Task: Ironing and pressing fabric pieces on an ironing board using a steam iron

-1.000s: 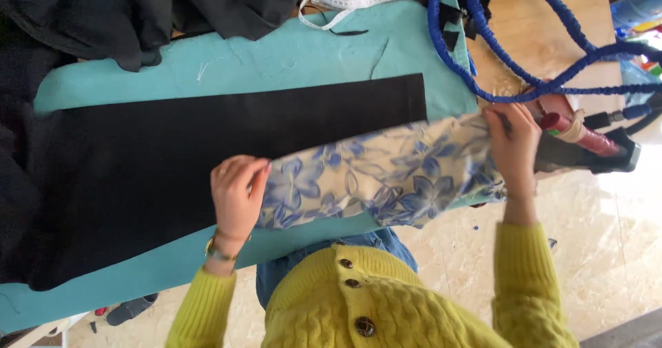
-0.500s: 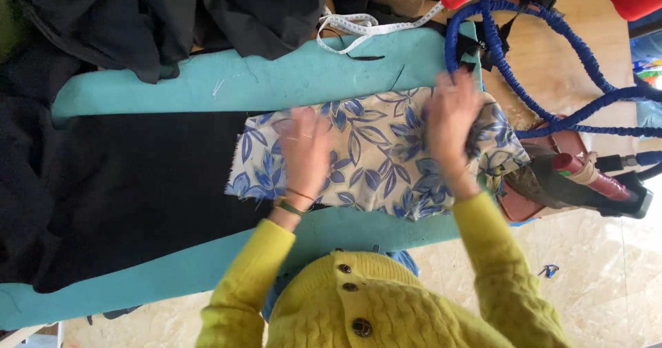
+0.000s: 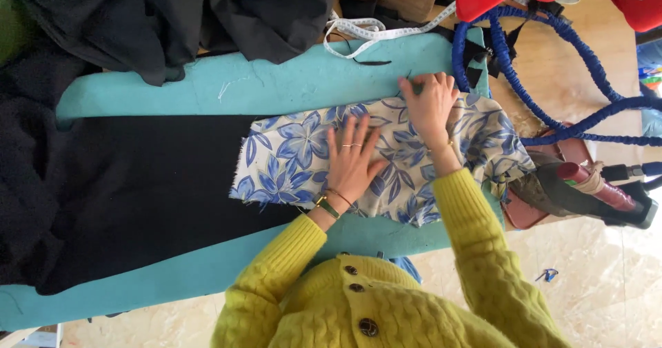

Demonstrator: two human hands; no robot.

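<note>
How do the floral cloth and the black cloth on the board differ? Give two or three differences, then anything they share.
The floral cloth is white with blue flowers; the black cloth is plain. The floral cloth lies on top, under the left hand and right hand; the black cloth is untouched. Both lie flat on the turquoise board.
</note>
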